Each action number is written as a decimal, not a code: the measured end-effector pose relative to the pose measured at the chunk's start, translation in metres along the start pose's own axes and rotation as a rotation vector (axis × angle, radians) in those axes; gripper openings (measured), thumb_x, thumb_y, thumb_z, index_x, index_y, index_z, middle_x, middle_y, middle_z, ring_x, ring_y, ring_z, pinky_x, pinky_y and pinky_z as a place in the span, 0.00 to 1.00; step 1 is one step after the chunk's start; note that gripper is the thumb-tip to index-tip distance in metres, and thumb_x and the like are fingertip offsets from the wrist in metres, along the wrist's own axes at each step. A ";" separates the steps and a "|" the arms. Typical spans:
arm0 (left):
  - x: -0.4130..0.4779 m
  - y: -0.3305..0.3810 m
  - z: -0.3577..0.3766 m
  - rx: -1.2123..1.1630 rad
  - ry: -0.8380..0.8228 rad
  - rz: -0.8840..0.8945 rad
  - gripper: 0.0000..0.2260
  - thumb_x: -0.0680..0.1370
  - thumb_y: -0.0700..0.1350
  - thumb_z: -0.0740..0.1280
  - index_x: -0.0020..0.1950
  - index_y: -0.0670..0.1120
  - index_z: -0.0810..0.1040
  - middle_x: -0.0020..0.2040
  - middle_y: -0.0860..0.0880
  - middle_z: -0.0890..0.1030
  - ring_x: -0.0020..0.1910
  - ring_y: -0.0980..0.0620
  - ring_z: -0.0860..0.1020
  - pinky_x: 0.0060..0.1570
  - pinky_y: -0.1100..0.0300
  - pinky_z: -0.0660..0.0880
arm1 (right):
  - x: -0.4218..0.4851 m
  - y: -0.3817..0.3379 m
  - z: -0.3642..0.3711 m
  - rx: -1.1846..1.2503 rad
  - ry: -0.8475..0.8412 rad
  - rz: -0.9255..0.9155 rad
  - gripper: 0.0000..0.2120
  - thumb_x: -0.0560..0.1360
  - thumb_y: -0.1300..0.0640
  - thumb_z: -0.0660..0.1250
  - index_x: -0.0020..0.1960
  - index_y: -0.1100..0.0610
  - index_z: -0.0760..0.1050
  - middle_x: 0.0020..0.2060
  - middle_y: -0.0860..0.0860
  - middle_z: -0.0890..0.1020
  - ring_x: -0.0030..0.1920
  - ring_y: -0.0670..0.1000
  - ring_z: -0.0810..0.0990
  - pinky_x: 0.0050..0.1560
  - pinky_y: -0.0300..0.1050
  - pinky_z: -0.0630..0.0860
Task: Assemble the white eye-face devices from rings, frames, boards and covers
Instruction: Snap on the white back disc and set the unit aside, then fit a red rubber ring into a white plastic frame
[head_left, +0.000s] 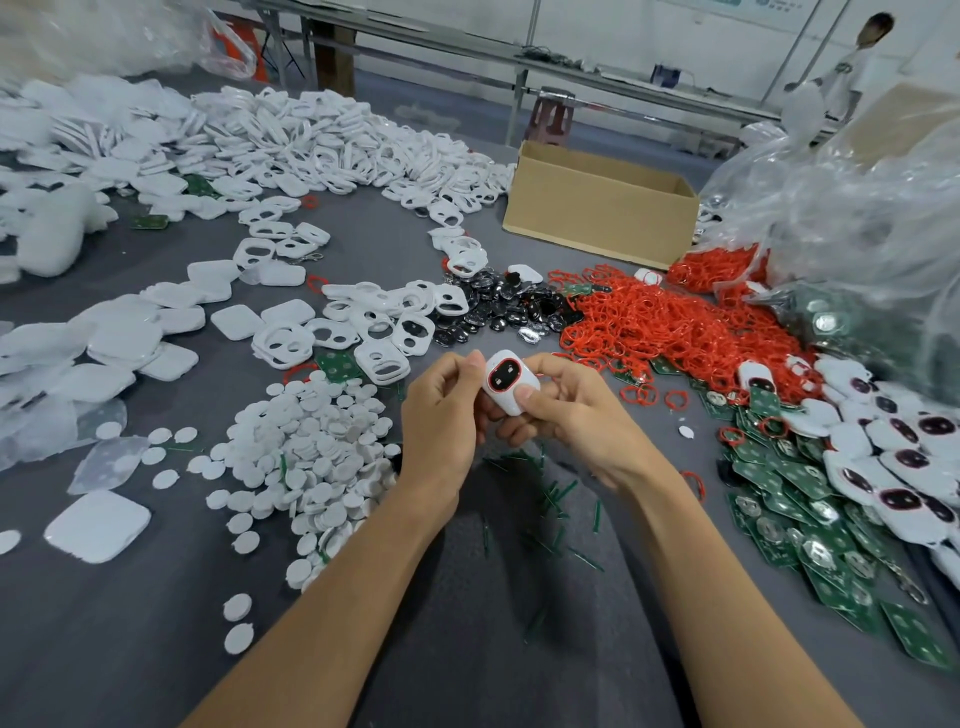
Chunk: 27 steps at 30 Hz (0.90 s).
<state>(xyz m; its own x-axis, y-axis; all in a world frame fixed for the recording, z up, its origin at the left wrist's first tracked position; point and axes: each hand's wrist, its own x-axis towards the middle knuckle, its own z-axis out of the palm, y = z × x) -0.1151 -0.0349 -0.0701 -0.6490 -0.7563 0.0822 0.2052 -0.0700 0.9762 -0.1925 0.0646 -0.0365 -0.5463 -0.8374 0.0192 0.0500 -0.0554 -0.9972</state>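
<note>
Now both hands, left hand (447, 410) and right hand (566, 410), grip one nearly closed device (511, 383). Finished devices (883, 462) lie piled at right. Heaps of frames (363, 322), rings (675, 322) and boards (810, 525) remain.

White device (510, 383) with red-ringed black eye-face, held tilted above the table

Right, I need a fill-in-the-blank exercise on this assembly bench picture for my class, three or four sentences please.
1. The left hand and right hand together hold one white device, whose black face is ringed in ____.
2. The open box beyond the heap of rings is made of ____.
3. The pile of round white discs lies on the person's ____ side.
4. The circuit boards are coloured ____.
Missing words: red; cardboard; left; green.
</note>
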 end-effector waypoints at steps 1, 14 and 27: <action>0.000 0.000 0.000 0.000 -0.001 -0.002 0.16 0.82 0.46 0.62 0.34 0.43 0.72 0.26 0.50 0.73 0.26 0.54 0.69 0.24 0.64 0.65 | 0.000 0.000 0.000 -0.001 -0.003 0.002 0.06 0.79 0.70 0.57 0.55 0.68 0.69 0.36 0.62 0.79 0.31 0.53 0.73 0.32 0.40 0.68; 0.000 0.000 -0.001 0.003 0.011 -0.041 0.17 0.83 0.48 0.59 0.36 0.45 0.75 0.25 0.53 0.74 0.24 0.56 0.70 0.23 0.65 0.66 | -0.002 -0.007 -0.001 -0.087 0.040 0.032 0.09 0.79 0.69 0.57 0.58 0.71 0.69 0.39 0.63 0.78 0.31 0.53 0.74 0.32 0.40 0.72; 0.004 -0.006 -0.002 -0.036 -0.034 -0.056 0.14 0.83 0.49 0.59 0.45 0.45 0.78 0.28 0.53 0.76 0.26 0.58 0.74 0.23 0.65 0.71 | -0.121 -0.040 -0.146 -0.857 1.019 0.040 0.08 0.79 0.58 0.59 0.56 0.50 0.70 0.38 0.54 0.82 0.32 0.49 0.75 0.32 0.44 0.70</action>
<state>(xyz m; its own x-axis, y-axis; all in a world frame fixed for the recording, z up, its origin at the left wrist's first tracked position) -0.1174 -0.0389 -0.0757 -0.6843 -0.7284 0.0352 0.1937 -0.1350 0.9717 -0.2507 0.2472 -0.0092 -0.9530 -0.0313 0.3015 -0.2526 0.6316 -0.7330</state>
